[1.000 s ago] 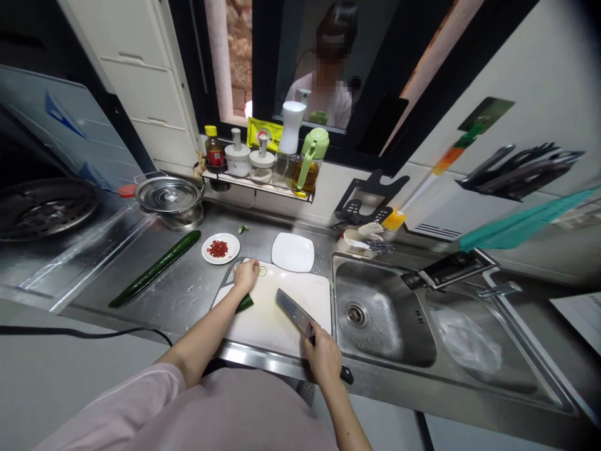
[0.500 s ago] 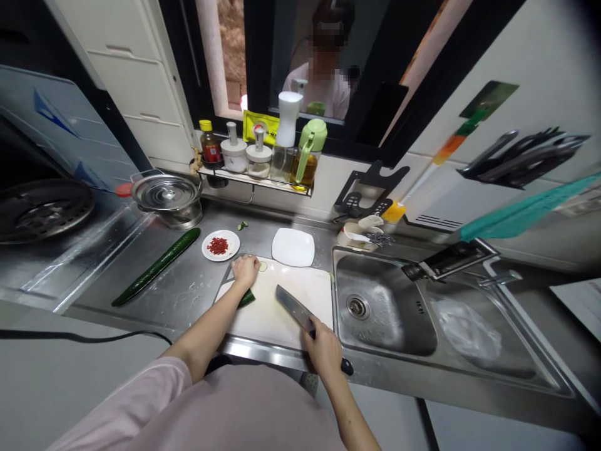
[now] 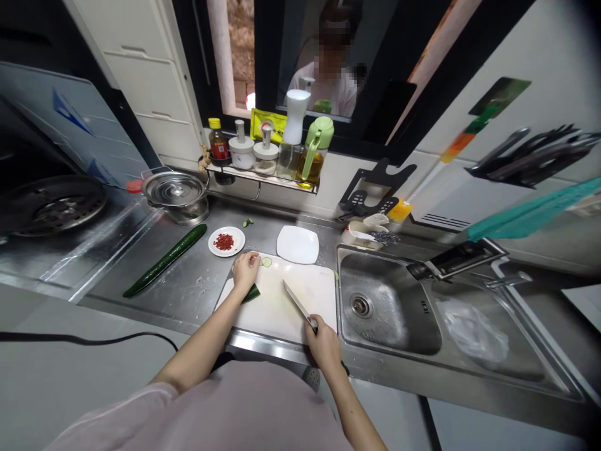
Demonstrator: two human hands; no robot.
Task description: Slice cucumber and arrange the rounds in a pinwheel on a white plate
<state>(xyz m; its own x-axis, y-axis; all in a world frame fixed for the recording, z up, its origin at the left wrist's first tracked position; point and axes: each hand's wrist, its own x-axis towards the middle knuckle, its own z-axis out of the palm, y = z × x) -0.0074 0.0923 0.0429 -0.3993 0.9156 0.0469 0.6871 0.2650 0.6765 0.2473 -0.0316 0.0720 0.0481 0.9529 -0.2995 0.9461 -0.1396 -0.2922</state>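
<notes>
My right hand point(image 3: 323, 343) is closed round the dark handle of a kitchen knife point(image 3: 297, 302). Its blade points up and left over the white cutting board point(image 3: 277, 316), edge-on to me. At the board's upper left, my left hand point(image 3: 246, 272) has its fingers curled in a pinch; what they hold, if anything, is hidden. Just right of those fingertips a pale cucumber slice point(image 3: 266, 262) lies on the board. A cut piece of cucumber point(image 3: 252, 292) shows partly from under my left wrist.
A whole cucumber point(image 3: 165, 260) lies left of a white plate of chopped red pieces point(image 3: 226, 242). An empty-looking square white plate point(image 3: 297, 244) sits behind the board. The sink point(image 3: 389, 313) is to the right, a lidded steel pot point(image 3: 181, 197) at back left, a condiment rack point(image 3: 263, 177) above.
The knife blade has turned from showing its flat side to nearly edge-on. My left fingers have shifted slightly off the slice, which shows more now. The view has moved slightly.
</notes>
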